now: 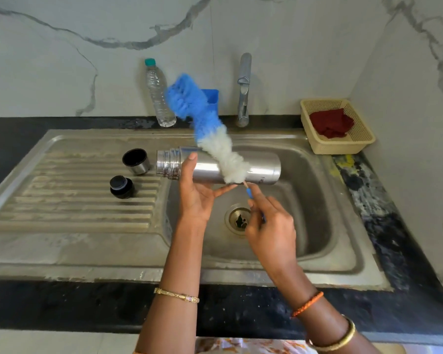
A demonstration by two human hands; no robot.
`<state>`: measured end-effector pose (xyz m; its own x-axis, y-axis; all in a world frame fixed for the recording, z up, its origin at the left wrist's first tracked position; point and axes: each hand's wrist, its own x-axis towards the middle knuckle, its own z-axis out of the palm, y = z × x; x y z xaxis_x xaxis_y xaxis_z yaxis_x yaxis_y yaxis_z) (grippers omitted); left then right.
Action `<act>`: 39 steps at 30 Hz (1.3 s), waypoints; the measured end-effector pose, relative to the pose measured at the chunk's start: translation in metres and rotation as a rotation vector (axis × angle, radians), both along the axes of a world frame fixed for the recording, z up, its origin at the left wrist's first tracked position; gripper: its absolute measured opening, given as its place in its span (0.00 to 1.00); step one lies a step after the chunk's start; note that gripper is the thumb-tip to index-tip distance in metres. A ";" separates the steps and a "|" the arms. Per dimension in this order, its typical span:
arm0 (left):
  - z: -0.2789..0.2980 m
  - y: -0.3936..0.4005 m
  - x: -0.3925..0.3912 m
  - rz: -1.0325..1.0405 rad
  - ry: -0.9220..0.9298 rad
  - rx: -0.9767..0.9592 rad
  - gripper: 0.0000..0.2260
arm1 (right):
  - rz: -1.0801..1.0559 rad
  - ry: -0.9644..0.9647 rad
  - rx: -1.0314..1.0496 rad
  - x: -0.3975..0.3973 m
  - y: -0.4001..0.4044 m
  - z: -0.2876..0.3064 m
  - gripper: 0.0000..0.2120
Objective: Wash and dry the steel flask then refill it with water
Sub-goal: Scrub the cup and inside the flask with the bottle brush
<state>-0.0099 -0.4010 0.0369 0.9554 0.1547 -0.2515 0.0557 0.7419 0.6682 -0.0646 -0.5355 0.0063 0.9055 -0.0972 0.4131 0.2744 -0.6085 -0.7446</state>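
A steel sink [317,241] sits in a dark counter. Over its basin the left hand [196,192] holds a steel flask [215,166] sideways, fingers curled beneath it. The right hand [271,231] pinches a blue-and-white bottle brush [207,126] by its handle. Two caps [136,160] rest on the drainboard.

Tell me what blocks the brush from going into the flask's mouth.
Nothing visible does. The flask lies sideways in the left hand, its mouth open toward the drainboard. Cup and stopper sit apart. The brush, in the right hand, crosses over the flask's body.
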 end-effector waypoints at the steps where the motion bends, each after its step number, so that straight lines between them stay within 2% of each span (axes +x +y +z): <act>1: 0.000 0.001 -0.003 0.018 0.007 -0.017 0.50 | -0.022 -0.001 0.003 -0.001 -0.011 -0.003 0.20; 3: -0.001 0.004 -0.010 0.050 0.029 -0.035 0.54 | -0.096 0.050 0.052 -0.001 -0.034 -0.011 0.19; 4: -0.002 0.005 -0.013 0.065 0.033 -0.034 0.52 | -0.125 0.087 0.082 -0.002 -0.043 -0.014 0.18; 7: 0.001 -0.004 -0.028 0.097 0.034 0.019 0.36 | -0.103 0.105 0.065 -0.008 -0.048 -0.014 0.18; 11: 0.007 -0.029 -0.046 0.128 0.053 0.121 0.24 | 0.111 0.036 0.004 -0.027 -0.034 -0.005 0.21; 12: 0.006 -0.034 -0.050 0.140 0.059 0.101 0.24 | 0.124 0.036 0.004 -0.031 -0.039 -0.004 0.20; 15: 0.002 -0.036 -0.062 0.158 0.024 0.026 0.32 | 0.021 0.156 0.057 -0.030 -0.071 -0.006 0.17; 18: -0.002 -0.038 -0.071 0.165 0.008 0.000 0.32 | -0.036 0.263 0.084 -0.034 -0.092 -0.007 0.17; 20: -0.001 -0.046 -0.076 0.145 0.030 0.000 0.28 | 0.029 0.182 0.041 -0.042 -0.084 -0.003 0.18; 24: -0.001 -0.062 -0.086 0.150 0.058 0.020 0.12 | 0.170 0.037 0.011 -0.062 -0.065 -0.005 0.20; 26: -0.002 -0.059 -0.090 0.153 0.037 -0.047 0.16 | 0.110 0.065 0.054 -0.060 -0.077 -0.008 0.18; 31: -0.004 -0.042 -0.094 0.098 -0.035 -0.015 0.35 | -0.133 0.521 0.144 -0.029 -0.115 -0.008 0.16; 33: -0.005 -0.039 -0.093 0.019 -0.078 -0.049 0.44 | -0.099 0.669 0.411 -0.018 -0.117 -0.002 0.16; 35: -0.006 -0.037 -0.090 -0.080 -0.133 -0.042 0.43 | 0.068 0.827 0.762 -0.014 -0.114 0.009 0.23; 36: -0.005 -0.037 -0.089 -0.127 -0.159 -0.016 0.39 | 0.167 0.871 0.842 -0.012 -0.112 0.014 0.28; 39: 0.000 -0.038 -0.083 -0.187 -0.120 0.058 0.34 | 0.254 0.889 0.873 -0.005 -0.107 0.025 0.31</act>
